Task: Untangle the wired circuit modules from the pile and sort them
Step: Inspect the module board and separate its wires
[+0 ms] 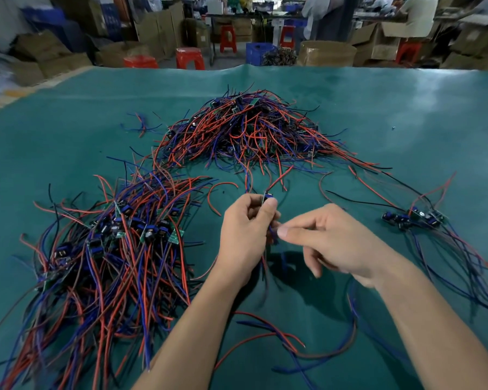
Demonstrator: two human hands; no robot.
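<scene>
A tangled pile [254, 130] of red, blue and black wired circuit modules lies at the middle back of the green mat [378, 108]. My left hand [245, 235] grips one small circuit module [267, 199] upright, its wires trailing up toward the pile and down under my palm. My right hand [330, 240] pinches a blue wire [273, 235] of that module between thumb and forefinger. A large sorted group [119, 249] of modules lies at the left. A smaller group [414, 218] lies at the right.
Loose red and blue wires [279, 339] lie on the mat between my forearms. Beyond the mat's far edge stand red stools [189, 58], cardboard boxes [158, 32], a blue crate [261, 53] and people at a far bench.
</scene>
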